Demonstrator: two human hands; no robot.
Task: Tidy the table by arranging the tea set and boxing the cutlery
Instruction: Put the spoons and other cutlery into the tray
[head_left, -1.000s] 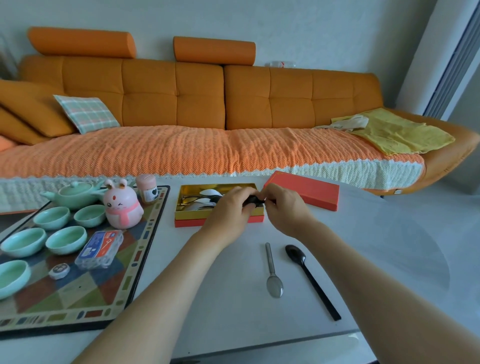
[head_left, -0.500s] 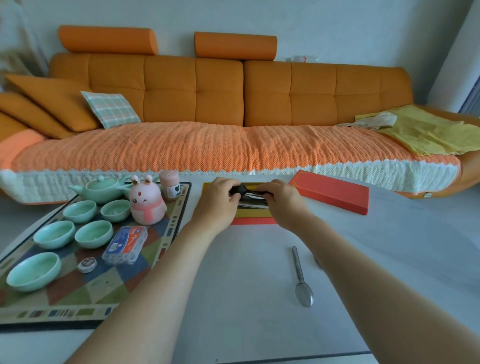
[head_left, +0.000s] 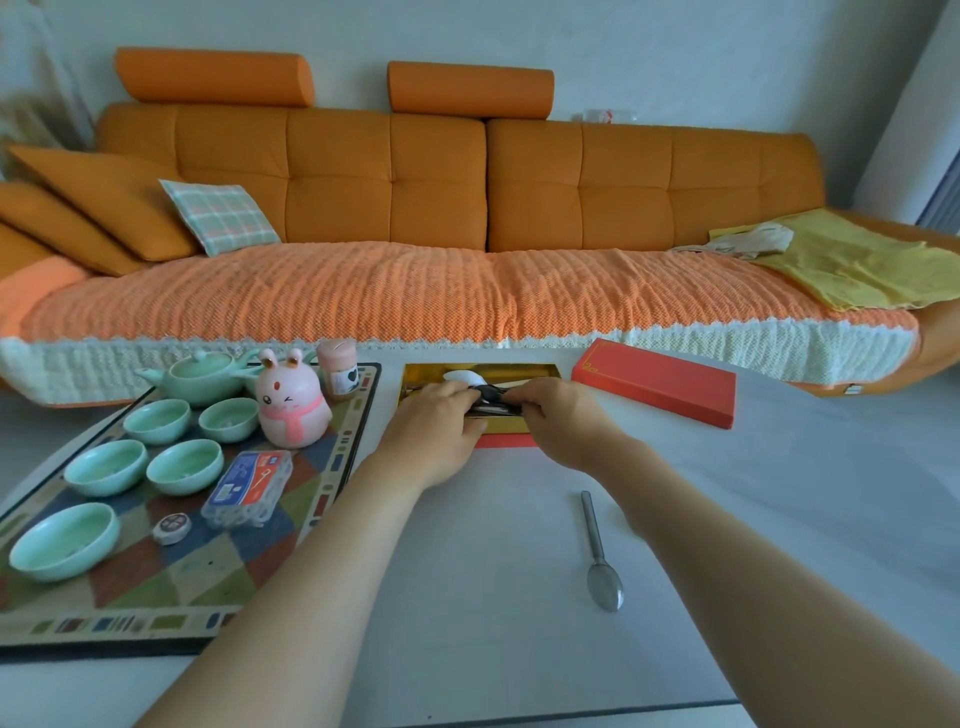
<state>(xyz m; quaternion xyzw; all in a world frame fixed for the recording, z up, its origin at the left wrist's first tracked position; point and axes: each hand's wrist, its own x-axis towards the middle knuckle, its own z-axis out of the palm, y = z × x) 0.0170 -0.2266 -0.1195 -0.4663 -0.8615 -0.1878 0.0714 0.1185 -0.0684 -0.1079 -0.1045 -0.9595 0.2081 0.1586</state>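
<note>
Change from one second ago: both hands were at the near right corner of the open red cardboard box with gold lining (head_left: 506, 441). They are now further over its interior. A long black spoon then lay on the white tabletop (head_left: 493, 597) near the box. It is now out of sight where the right forearm crosses. The box and the items around it have not moved.

Hand state: the left hand (head_left: 431, 421) and the right hand (head_left: 561, 415) are over the box, fingers curled. Each pinches one end of a slim black utensil (head_left: 493, 397) held crosswise above the gold lining. Whether the utensil touches the lining cannot be told.

Containers:
1. Patterned rectangular mat (head_left: 171, 587), left of the box: carries a pale green ceramic teapot (head_left: 200, 376), pale green ceramic cups (head_left: 184, 465) and a pink rabbit figurine (head_left: 291, 410).
2. Box: holds a white spoon (head_left: 462, 376) at its far side. Other cutlery under the hands is not identifiable.
3. Flat red lid (head_left: 654, 382), right of the box: lies on the tabletop, apart from the box.

A grey metal spoon (head_left: 602, 561) lies on the tabletop, nearer the person than the box, bowl toward the person.
</note>
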